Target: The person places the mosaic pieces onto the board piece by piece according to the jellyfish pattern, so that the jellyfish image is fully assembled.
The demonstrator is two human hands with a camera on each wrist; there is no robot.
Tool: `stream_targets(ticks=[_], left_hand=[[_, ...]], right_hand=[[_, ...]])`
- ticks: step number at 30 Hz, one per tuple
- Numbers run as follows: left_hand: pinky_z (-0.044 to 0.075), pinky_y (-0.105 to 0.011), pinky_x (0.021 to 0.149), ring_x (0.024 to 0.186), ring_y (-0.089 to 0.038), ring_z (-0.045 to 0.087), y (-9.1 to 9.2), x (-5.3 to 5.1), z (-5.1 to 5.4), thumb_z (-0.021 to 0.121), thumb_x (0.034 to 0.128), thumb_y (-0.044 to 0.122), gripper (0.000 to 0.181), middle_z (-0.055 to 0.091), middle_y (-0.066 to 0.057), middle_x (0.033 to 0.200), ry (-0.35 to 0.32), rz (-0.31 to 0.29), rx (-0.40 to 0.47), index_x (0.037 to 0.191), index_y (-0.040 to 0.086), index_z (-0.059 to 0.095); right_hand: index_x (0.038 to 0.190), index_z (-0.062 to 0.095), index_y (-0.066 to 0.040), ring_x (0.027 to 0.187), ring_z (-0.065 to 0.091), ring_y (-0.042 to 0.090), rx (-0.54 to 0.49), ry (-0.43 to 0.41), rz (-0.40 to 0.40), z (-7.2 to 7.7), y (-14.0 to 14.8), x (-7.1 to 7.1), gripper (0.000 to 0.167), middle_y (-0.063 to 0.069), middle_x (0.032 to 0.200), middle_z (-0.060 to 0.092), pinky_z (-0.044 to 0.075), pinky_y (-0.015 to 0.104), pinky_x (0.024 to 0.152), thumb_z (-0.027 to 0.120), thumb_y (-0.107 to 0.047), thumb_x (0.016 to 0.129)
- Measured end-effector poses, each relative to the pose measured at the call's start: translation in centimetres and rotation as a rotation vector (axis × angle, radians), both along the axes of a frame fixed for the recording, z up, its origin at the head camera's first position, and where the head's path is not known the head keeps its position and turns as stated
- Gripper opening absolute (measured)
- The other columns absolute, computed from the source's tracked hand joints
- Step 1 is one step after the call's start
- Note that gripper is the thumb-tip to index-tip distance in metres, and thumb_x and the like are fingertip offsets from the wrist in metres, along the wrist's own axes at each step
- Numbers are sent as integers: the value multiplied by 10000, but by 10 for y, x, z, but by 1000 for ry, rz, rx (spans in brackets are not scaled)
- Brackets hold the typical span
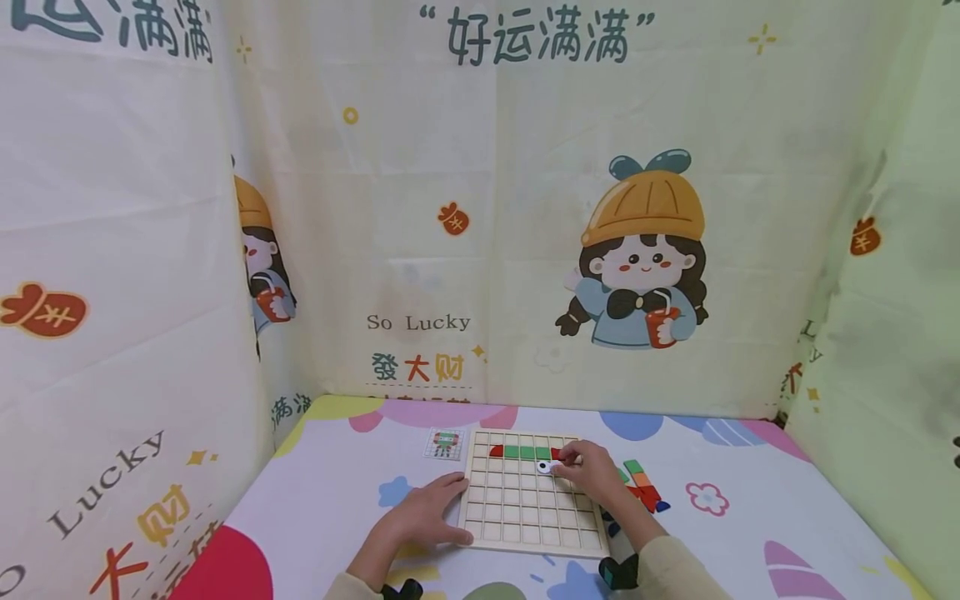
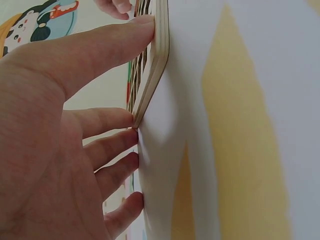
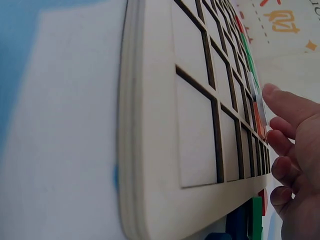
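Cloth (image 1: 525, 167) printed with cartoons is walling in the space, and a patterned table (image 1: 337, 483) is spreading below it. On it a gridded wooden board (image 1: 517, 508) is lying flat. The left hand (image 1: 427, 512) is bracing the board's left edge with fingers extended, while the right hand (image 1: 592, 473) is pinching a white piece (image 3: 261, 106) (seemingly an eye) near green tiles (image 1: 527, 452). Cell-filling is apparently progressing; the next move is probably calling for squaring that piece to its cell.
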State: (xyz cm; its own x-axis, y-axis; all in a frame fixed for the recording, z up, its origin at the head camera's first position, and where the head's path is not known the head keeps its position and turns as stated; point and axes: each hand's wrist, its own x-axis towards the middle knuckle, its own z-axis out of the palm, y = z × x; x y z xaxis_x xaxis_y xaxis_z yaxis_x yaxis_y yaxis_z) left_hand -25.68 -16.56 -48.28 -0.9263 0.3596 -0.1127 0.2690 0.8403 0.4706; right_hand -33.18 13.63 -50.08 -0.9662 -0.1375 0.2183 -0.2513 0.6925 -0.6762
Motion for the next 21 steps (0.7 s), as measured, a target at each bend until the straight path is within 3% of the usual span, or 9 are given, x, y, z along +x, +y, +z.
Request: stream_targets(ticks=[11,16,21], left_hand=[[352,-604,1094,1416,-329,365,0,1,0,762,747,518,854,380,-50,1546,8,-7,-5,1450,149,447],[352,-603,1097,1419,-323,361,0,1,1,763,745,520,855,381,-49,1545,3,-4,-2,1450,151,448],[361,-599,1091,1414,-325,366,-1,2,2,764,745,514,852,388,-54,1541,13,-9,-7,1448,147,450]], right_hand=[[993,745,-140,737,484,131,21,21,92,1,0,4,162,-1,961,644,432,226,606,734,-99,836],[1032,740,-127,719,466,127,4,3,77,1,-2,3,211,6,993,659,413,211,590,734,-79,827],[1035,748,-132,773,495,119,30,5,65,1,-4,2,219,-12,995,662,472,214,648,743,-89,820]])
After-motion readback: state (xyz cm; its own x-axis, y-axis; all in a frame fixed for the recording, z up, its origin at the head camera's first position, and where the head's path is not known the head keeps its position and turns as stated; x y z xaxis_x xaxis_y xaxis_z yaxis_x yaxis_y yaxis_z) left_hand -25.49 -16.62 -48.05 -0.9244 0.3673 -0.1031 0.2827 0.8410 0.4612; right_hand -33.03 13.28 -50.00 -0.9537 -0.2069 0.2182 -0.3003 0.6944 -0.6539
